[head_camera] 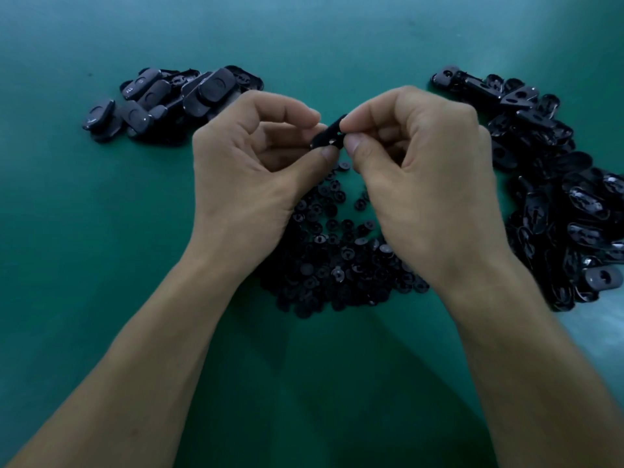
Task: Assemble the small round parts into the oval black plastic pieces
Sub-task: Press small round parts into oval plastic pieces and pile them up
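Above the green table, both hands meet on one oval black plastic piece (329,135), held tilted. My left hand (250,170) pinches its lower end between thumb and fingers. My right hand (422,177) pinches at its upper middle with thumb and forefinger; whether a small round part sits under those fingertips is hidden. A heap of small round black parts (337,255) lies on the table below and between my wrists.
A pile of oval black pieces with flat backs up (169,99) sits at the far left. A larger, glossy pile of oval black pieces (557,204) runs down the right side. The green table surface (84,265) spreads around them.
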`<act>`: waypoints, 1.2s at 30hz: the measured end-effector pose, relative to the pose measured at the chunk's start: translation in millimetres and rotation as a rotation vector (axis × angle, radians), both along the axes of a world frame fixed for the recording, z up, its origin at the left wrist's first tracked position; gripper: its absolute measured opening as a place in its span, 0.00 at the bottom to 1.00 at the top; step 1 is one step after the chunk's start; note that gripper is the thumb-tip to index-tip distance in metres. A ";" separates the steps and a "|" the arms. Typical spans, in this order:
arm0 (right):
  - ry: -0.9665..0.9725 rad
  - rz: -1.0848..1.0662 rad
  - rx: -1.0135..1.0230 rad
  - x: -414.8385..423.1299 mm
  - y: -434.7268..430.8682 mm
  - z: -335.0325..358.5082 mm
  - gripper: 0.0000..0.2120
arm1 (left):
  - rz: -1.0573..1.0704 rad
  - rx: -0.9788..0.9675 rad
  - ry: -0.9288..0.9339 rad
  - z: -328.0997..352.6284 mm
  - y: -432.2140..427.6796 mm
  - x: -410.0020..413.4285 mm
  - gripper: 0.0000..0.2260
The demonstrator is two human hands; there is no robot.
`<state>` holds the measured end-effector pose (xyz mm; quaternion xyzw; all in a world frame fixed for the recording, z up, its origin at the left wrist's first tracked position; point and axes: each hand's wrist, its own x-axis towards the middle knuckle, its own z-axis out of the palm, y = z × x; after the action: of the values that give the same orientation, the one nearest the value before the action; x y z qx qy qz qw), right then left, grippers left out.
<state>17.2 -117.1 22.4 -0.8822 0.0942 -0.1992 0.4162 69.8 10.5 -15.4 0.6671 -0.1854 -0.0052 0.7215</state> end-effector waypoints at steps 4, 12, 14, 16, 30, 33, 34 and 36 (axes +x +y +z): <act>0.002 0.005 0.002 0.0 1.0 -0.6 0.07 | 0.006 0.022 -0.010 0.9 0.3 -0.2 0.13; -0.022 -0.001 0.130 1.0 2.2 -0.5 0.08 | -0.007 0.037 -0.019 2.3 -1.0 -1.5 0.12; -0.012 0.010 0.148 1.3 2.4 -0.7 0.07 | -0.008 0.035 -0.019 1.8 -0.6 -1.1 0.13; 0.009 0.030 0.141 2.2 2.6 -1.0 0.08 | -0.007 0.039 -0.020 1.2 -0.2 -0.7 0.12; 0.030 -0.001 0.032 -1.4 -0.9 2.5 0.08 | -0.004 0.042 0.003 -1.7 -0.2 -0.1 0.11; 0.019 -0.007 0.006 -2.3 -1.0 4.0 0.09 | -0.013 0.037 -0.003 -1.6 -0.3 -0.4 0.09; 0.022 -0.007 0.008 -2.6 -1.1 4.1 0.09 | -0.015 0.036 -0.005 -1.4 -0.3 -0.3 0.09; 0.034 -0.010 0.023 -3.1 -1.2 3.6 0.07 | -0.015 0.046 -0.015 -1.0 -0.5 -0.2 0.10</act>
<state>14.1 -118.3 26.0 -0.8802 0.1080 -0.1851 0.4235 69.5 9.9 -16.4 0.6821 -0.1957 -0.0097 0.7045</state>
